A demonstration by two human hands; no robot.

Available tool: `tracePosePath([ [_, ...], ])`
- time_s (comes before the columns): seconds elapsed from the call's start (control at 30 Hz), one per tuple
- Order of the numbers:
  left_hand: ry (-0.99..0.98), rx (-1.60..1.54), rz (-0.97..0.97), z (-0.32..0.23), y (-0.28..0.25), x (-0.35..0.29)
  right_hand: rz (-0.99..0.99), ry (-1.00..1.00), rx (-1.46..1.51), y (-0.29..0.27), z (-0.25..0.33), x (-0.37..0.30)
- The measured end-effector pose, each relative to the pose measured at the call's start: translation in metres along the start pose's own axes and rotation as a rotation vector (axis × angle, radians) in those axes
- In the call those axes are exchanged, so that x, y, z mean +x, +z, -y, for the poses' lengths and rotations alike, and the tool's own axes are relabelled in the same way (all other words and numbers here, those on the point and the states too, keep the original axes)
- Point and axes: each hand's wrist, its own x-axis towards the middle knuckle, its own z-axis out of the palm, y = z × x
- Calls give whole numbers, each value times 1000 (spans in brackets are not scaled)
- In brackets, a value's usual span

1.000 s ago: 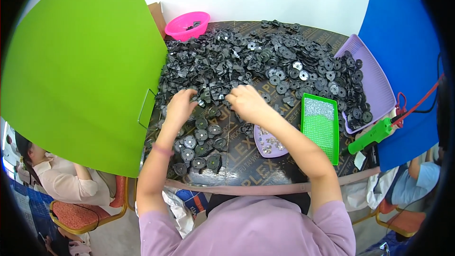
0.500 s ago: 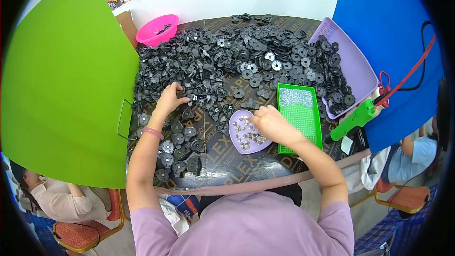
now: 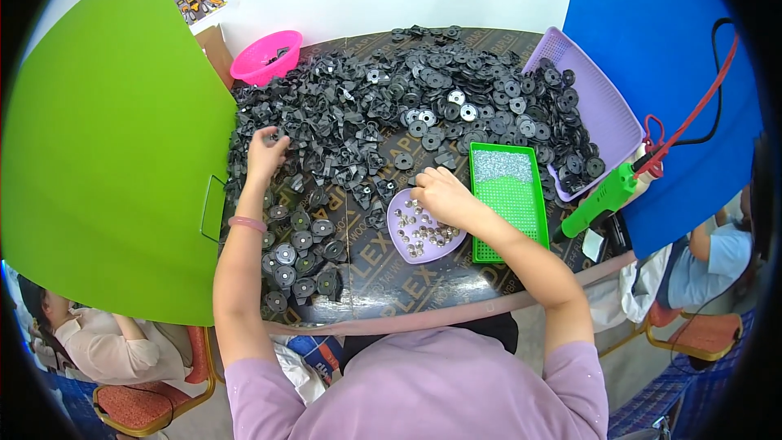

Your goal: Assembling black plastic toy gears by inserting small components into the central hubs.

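My left hand (image 3: 264, 156) is over the left part of a large pile of small black plastic parts (image 3: 330, 114), thumb and fingers apart around dark pieces. My right hand (image 3: 445, 195) is above the upper right rim of a lilac heart-shaped dish (image 3: 413, 252). Its fingers are bent together in a pinch, and whatever they hold is hidden. Small shiny metal pieces (image 3: 423, 233) lie scattered in the dish. Just right of that hand stands a green mesh tray (image 3: 507, 205) with silvery small pieces (image 3: 501, 166) heaped at its far end.
Black round discs (image 3: 440, 77) spread across the far right, some in a lilac basket (image 3: 599, 98). Assembled round pieces (image 3: 301, 240) lie near left. A pink bowl (image 3: 266, 59) sits at the back. A green power screwdriver (image 3: 599, 205) with a red cable rests at right. Green and blue panels flank the table.
My left hand has moved left and slightly farther away, to the pile's left side. My right hand has shifted slightly left and away, still at the heart-shaped dish. The whole view has shifted slightly.
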Motion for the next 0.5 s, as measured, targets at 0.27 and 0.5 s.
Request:
tracePosePath([
  [0.27, -67, -1137, 330, -95, -22, -100, 83, -98, -102, 2, 4, 11],
  [0.5, -313, -1505, 601, -76, 4, -204, 0, 83, 27, 11, 11, 18],
])
